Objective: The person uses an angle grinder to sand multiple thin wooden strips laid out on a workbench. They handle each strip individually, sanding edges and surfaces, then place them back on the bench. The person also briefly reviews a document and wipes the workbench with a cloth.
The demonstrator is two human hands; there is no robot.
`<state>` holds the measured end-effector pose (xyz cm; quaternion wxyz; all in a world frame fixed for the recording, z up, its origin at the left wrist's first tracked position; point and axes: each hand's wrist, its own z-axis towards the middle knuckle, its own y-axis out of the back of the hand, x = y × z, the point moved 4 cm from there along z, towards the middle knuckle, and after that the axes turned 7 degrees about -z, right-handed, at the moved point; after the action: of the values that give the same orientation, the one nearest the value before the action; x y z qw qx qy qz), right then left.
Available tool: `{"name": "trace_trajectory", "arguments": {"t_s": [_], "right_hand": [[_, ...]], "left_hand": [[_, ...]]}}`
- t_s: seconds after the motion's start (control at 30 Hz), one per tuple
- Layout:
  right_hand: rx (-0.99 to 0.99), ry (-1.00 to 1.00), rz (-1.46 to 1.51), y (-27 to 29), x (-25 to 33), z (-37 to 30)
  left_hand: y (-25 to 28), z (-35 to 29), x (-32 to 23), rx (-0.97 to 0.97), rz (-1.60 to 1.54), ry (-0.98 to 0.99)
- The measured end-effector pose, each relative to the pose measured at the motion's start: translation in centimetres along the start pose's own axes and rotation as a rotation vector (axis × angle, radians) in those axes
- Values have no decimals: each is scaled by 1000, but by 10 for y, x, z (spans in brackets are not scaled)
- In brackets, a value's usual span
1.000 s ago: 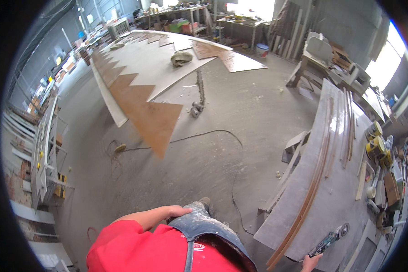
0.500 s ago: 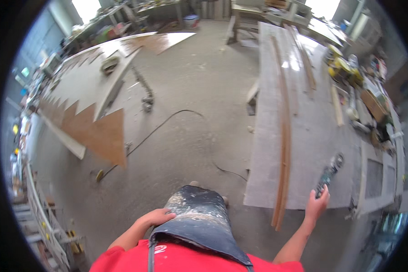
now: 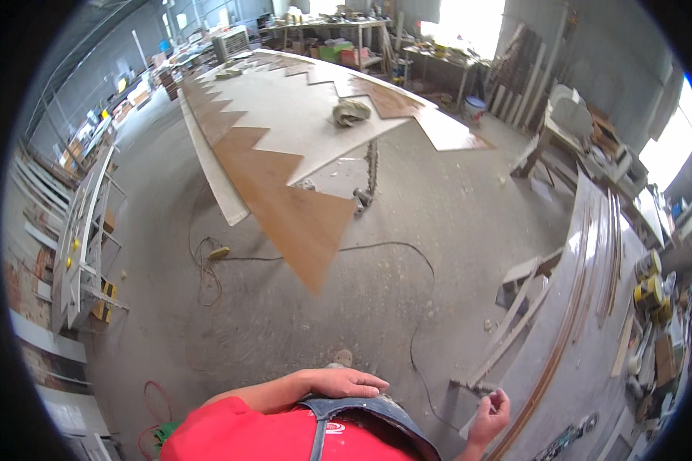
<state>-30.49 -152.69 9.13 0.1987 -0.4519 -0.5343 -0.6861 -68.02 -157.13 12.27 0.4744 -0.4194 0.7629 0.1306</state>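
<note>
My left hand (image 3: pixel 347 382) lies flat over the front of my dark, paint-spotted apron (image 3: pixel 396 422), fingers stretched out. Beside the right-hand worktable (image 3: pixel 542 384), my right hand (image 3: pixel 490 419) is raised with loosely bent fingers and nothing visible in them. An angle grinder (image 3: pixel 567 439) rests on that table, to the right of my hand and apart from it. Ahead stands a large panel with brown zigzag-edged sheets (image 3: pixel 284 180) along its near side and a crumpled cloth (image 3: pixel 351 112) on its pale surface.
Across the floor runs a dark cable (image 3: pixel 384 244), beside a yellow tool (image 3: pixel 219 253). Long wooden strips (image 3: pixel 573 323) lie on the right table, with yellow tins (image 3: pixel 649 290) past them. A ladder-like rack (image 3: pixel 84 230) stands left; a white bucket (image 3: pixel 475 106) sits far back.
My right hand has let go of the angle grinder, which now lies on the table. The view has swung left toward the zigzag panel. My left hand has shifted across my apron.
</note>
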Motion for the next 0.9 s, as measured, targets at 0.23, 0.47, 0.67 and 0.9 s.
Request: {"name": "trace_trajectory", "arguments": {"t_s": [0.23,0.47,0.67,0.9], "right_hand": [[339,254,-43,-122,115,14],[616,409,-173,-196,172,35],[756,434,-205,-229,183,92],[758,597,-208,-228,188,223]], "left_hand": [[69,-28,7,63,-99,-223],[110,-53,10,33,-141,-325],[141,-32,-36,-43,-206,-341],[181,64,-135,-264,-428,-372]]}}
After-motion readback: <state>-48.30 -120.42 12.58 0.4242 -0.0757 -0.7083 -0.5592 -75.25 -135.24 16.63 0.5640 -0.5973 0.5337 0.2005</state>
